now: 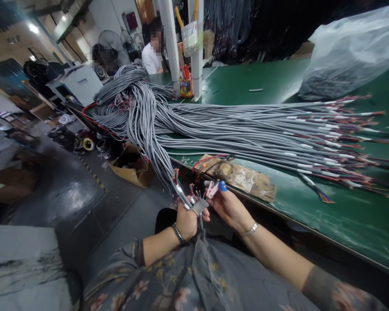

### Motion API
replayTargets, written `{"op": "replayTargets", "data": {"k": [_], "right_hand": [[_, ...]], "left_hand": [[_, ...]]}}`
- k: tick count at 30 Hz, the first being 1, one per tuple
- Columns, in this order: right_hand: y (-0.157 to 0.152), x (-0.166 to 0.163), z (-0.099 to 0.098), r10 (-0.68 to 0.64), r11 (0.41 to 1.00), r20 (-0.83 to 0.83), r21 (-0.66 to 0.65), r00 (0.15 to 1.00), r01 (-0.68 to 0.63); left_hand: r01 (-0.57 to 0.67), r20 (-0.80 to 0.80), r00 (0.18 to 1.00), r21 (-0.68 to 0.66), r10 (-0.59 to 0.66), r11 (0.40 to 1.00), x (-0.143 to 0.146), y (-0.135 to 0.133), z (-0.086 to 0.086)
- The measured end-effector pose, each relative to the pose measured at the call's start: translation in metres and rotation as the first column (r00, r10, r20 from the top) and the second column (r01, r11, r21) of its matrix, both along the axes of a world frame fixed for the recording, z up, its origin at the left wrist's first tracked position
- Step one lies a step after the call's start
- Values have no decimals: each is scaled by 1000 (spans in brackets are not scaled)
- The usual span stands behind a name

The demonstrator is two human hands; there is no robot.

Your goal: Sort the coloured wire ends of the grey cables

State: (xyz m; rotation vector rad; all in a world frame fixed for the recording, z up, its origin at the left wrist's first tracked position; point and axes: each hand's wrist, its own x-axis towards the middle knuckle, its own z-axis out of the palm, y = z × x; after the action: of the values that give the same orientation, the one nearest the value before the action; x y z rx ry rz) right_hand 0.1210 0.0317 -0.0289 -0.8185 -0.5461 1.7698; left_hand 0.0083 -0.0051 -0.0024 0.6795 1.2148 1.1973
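One grey cable (pixel 198 207) is being clasped by the left hand (pixel 186 221), its wires (pixel 194 191) pinched by the right hand (pixel 230 208); a large bundle (pixel 246 129) is seemingly waiting.

The long cables (pixel 246 129) are grey, with red, white and brown bits at their ends. The table (pixel 343 224) is dark green. The finger cap (pixel 223 186) is blue, the little tool (pixel 212 189) pink. The clothes (pixel 188 280) are grey with pale flowers. The cardboard (pixel 246 178) is brown.

Cable bundle (pixel 246 129) across desk (pixel 343 224), ends hanging off left edge; plastic bag (pixel 350 52) behind; cardboard box (pixel 132 166) on floor below.
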Motion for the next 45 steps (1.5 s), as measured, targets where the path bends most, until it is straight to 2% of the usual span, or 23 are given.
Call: {"op": "replayTargets", "data": {"k": [5,9,16,23,27,30,32,35,40,43,45], "right_hand": [[-6,5,-1,71,996,-55,-51,996,-74],[-10,15,-7,72,993,-40,-90,997,-75],[-23,29,-19,30,999,97,-35,995,-27],[-46,38,-16,11,1000,206,1,978,-12],[-57,39,-11,16,999,318,24,948,-25],[-65,38,-4,50,989,440,101,897,-105],[-69,40,2,67,965,510,185,858,-185],[-75,47,6,17,911,630,310,777,-271],[-79,55,3,-147,755,801,470,580,-458],[-76,46,4,-211,670,797,540,566,-510],[-72,36,8,-227,627,784,572,578,-529]], "left_hand": [[0,7,1000,7,0,1000,-4,-3,-2],[5,-3,1000,3,-5,1000,-9,-6,-7],[122,-3,993,14,-122,992,-13,-8,-7],[96,-2,995,63,-96,993,-24,-17,-14],[211,-82,975,88,-204,973,-29,-26,-11],[311,-138,945,114,-295,944,-24,-34,-11],[387,-224,911,165,-347,907,-20,-39,-12],[485,-479,811,232,-335,843,-16,-45,-16],[624,-737,570,101,-363,775,-17,-47,-16],[685,-787,468,35,-402,727,-22,-45,-16],[715,-764,474,43,-439,698,-29,-44,-20]]}}
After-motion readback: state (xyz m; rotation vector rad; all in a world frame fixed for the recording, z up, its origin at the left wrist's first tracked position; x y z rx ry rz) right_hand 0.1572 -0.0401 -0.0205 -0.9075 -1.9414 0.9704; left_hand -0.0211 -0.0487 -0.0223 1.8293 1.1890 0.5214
